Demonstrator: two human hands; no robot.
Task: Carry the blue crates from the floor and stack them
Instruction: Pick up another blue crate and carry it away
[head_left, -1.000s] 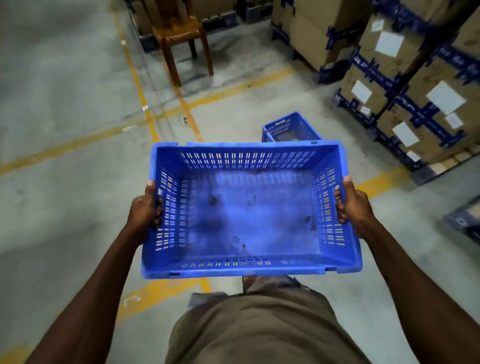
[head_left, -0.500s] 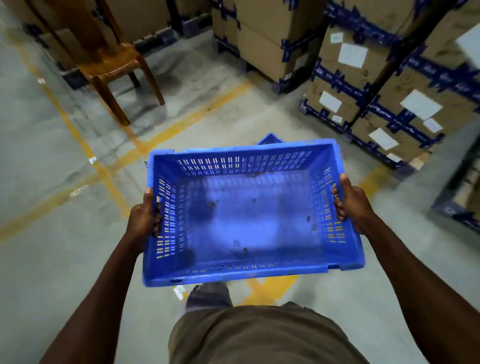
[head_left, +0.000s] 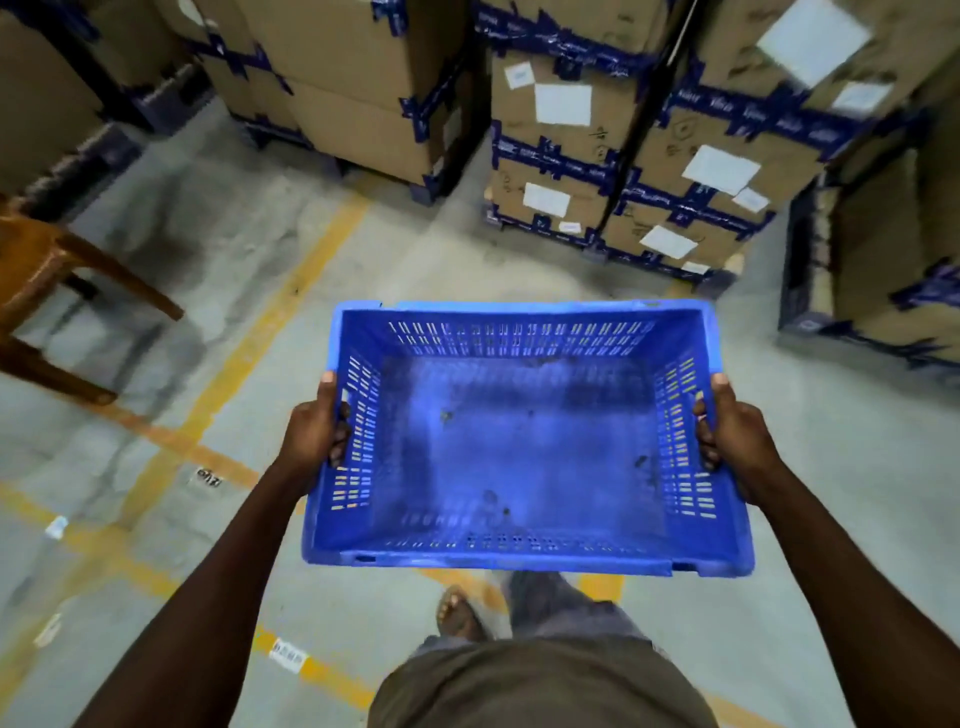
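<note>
- So far, we have one blue crate (head_left: 524, 447) off the floor and carried in front of our body, held roughly level and empty apart from a few dark specks on its bottom.
- Our left hand (head_left: 316, 431) grips the crate's left short wall, thumb up along the rim and fingers curled into the handle slot.
- Our right hand (head_left: 730, 431) holds the right short wall the same way, thumb on the rim, fingers hooked in the slot; neither hand has anything else in it.
- We judge the pick-up of this crate done and the carry under way: a sandalled foot (head_left: 460, 616) shows on the concrete floor (head_left: 415, 249) below the crate's near edge.
- Stacking is not yet done, since no stack or other blue crate shows in view; it may lie hidden under the one we hold, but we cannot tell.
- Taped cardboard boxes (head_left: 561, 156) stand at the far side, and a brown chair (head_left: 47, 291) sits at the left, well apart from the crate.
- What is left, as far as we can judge: reach the stacking spot, set this crate down squarely, then fetch any others.
</note>
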